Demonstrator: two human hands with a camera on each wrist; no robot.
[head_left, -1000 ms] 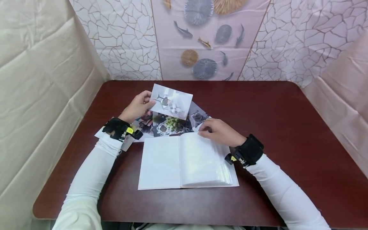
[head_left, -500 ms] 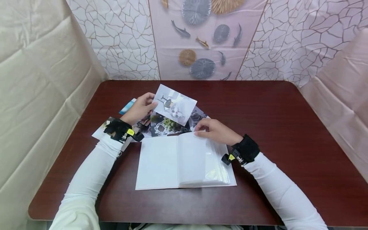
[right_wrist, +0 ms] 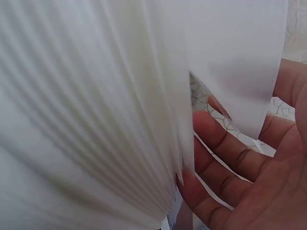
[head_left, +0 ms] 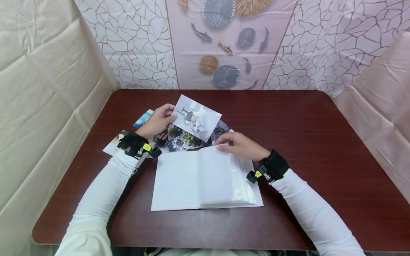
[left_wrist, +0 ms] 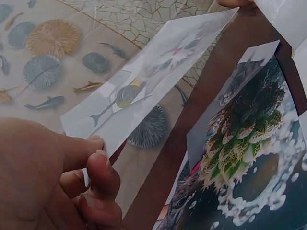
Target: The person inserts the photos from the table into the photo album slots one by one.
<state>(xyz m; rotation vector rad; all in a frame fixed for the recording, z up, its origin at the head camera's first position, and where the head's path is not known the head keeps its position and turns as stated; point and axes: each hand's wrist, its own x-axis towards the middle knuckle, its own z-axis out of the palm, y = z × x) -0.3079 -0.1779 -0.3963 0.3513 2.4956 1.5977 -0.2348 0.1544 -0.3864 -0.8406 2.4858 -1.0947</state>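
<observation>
My left hand (head_left: 159,121) pinches a pale photo (head_left: 199,117) by its left edge, thumb on top. The photo tilts in the air above other photos, and a glassy shape and white flower show on it in the left wrist view. A white photo album (head_left: 175,181) lies spread on the table nearer to me. My right hand (head_left: 245,146) is at the album's top edge, where it pinches the upper corner of a page (head_left: 214,177). In the right wrist view, the page (right_wrist: 240,43) stands apart from the stack of sleeves (right_wrist: 96,96), with my fingers behind it.
Behind the album lie overlapping photos, among them a green succulent photo (head_left: 189,140), a grey one (head_left: 221,129) and a blue one (head_left: 142,118). Another photo (head_left: 112,145) lies partly under my left wrist. Patterned cloth (head_left: 221,46) hangs beyond the brown table (head_left: 304,124).
The held photo has shifted slightly right and turned clockwise, uncovering the blue photo's corner. My right hand has moved a little left, and the page at its fingers now looks opaque white.
</observation>
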